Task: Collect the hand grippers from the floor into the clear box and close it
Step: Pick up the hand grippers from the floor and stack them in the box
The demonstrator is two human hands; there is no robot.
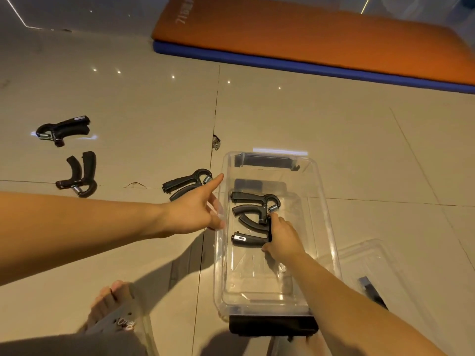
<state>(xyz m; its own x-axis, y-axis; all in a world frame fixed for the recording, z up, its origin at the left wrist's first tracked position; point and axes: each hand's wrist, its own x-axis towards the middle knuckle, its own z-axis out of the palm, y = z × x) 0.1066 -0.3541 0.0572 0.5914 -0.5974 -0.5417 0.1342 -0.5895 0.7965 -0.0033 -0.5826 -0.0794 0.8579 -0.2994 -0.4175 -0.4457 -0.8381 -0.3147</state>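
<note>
The clear box (329, 227) stands open on the tiled floor in front of me. One black hand gripper (254, 201) lies inside it. My right hand (282, 240) is inside the box, shut on a second black hand gripper (250, 239) low over the bottom. My left hand (198, 209) is open, fingers spread, beside the box's left wall and just over a hand gripper on the floor (185, 183). Two more hand grippers lie further left: one far (64, 129), one nearer (81, 177).
The clear lid (372, 265) lies on the floor to the right of the box. An orange mat on a blue mat (321, 39) lies at the back. My foot in a sandal (115, 312) is at the bottom left.
</note>
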